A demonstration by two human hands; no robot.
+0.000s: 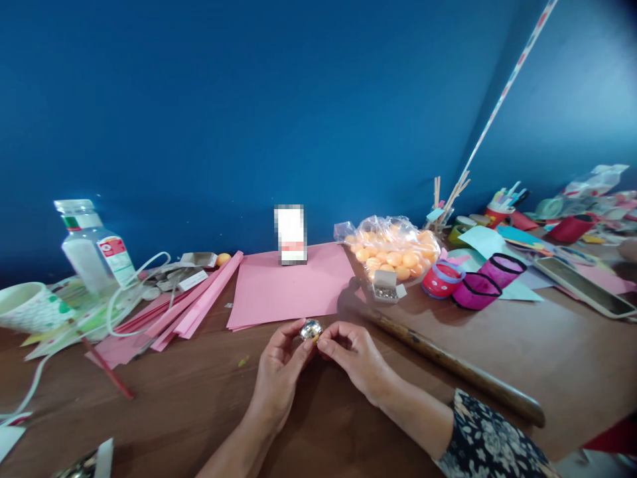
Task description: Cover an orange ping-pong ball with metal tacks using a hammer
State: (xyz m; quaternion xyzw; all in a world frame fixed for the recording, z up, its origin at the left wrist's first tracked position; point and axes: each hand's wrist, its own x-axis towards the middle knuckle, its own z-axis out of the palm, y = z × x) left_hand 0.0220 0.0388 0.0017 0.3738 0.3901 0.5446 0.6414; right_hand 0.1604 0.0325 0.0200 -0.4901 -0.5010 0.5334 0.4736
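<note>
A small shiny silver, round, domed piece [311, 329] is gripped between the fingertips and thumb of my left hand [280, 368]. The fingers of my right hand [355, 355] are pinched together at its right edge; what they grip, if anything, is too small to make out. A bit of yellow shows under the silver piece, near the left thumb tip. Both hands are above the brown table [199, 392], just in front of a stack of pink paper sheets [298, 292].
Behind the paper are a bag of orange balls [393, 255] and a small open box of metal bits [385, 285]. A wooden stick [462, 372] lies right of my hands. Pink strips [199, 299], a bottle [87, 245] and a paper cup [34, 309] are left; purple cups [478, 292] stand right.
</note>
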